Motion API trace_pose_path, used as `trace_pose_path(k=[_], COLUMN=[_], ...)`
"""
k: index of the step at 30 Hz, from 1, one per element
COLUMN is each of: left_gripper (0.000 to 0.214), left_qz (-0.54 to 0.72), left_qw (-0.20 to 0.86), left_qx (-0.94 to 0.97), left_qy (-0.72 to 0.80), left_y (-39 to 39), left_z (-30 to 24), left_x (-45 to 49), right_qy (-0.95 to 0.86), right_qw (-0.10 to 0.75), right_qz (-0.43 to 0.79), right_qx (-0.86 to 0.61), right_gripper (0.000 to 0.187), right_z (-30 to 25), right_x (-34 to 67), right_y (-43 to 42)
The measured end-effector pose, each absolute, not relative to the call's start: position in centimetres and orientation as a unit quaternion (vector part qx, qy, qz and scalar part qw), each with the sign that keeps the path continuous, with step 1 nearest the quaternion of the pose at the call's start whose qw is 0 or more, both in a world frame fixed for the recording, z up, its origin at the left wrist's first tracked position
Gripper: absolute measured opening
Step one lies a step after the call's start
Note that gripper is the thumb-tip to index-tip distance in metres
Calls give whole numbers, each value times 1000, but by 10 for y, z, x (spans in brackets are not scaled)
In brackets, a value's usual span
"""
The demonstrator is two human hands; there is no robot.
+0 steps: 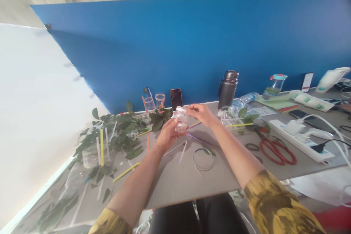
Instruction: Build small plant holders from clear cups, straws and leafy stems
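Both my hands are raised over a grey table (175,186) and hold a small clear plastic container (181,120). My left hand (168,134) cups its lower part. My right hand (201,114) pinches its top edge with the fingertips. A white rim or lid shows at the container's top, and its contents are hard to make out. Just below my hands lie a purple straw (199,139) and a thin clear plastic ring (203,159). To the left, leafy green cuttings (120,131) are heaped among straws.
A steel flask (228,88), a phone (176,98) and a clear bottle (242,100) stand along a blue wall (164,47). Red-handled scissors (276,151) and a white power strip (298,140) with cables lie at the right. Cut plastic bottles (90,157) sit among the leaves.
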State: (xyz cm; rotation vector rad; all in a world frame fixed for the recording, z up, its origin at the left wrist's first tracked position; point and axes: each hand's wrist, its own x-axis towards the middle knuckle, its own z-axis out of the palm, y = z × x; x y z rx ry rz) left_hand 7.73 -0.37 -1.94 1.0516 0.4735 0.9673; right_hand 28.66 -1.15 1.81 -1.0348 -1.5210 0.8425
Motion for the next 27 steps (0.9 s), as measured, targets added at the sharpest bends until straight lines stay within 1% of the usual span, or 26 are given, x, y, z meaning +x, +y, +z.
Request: trace_pose_path(k=[4, 7, 11, 15, 18, 21, 23, 25, 27], left_gripper=[53, 55, 57, 59, 54, 51, 57, 65, 69], left_qz=[411, 402, 409, 382, 378, 409, 441, 467, 482], left_qw=[742, 743, 752, 796, 804, 785, 757, 727, 705], left_qx=[487, 492, 473, 424, 412, 421, 438, 457, 464], left_qy=[208, 212, 207, 203, 201, 199, 200, 213, 236], left_y=[0, 3, 5, 5, 4, 4, 5, 7, 8], left_z=[-23, -26, -25, -23, -22, -21, -22, -25, -27], left_x=[76, 76, 77, 77, 77, 78, 78, 78, 79], right_qy=[-637, -618, -560, -534, -501, -504, -526, -546, -556], right_qw=[538, 544, 586, 614, 646, 634, 613, 603, 604], right_qz=[366, 414, 464, 453, 433, 450, 463, 455, 436], right_qx=[-413, -389, -357, -364, -381, -376, -364, -362, -369], right_gripper=[46, 49, 53, 52, 51, 54, 54, 48, 42], right_z=[16, 13, 11, 8, 5, 2, 2, 4, 7], right_x=[288, 292, 292, 289, 290, 293, 293, 292, 289], right_y=[-10, -8, -6, -4, -1, 1, 0, -2, -4])
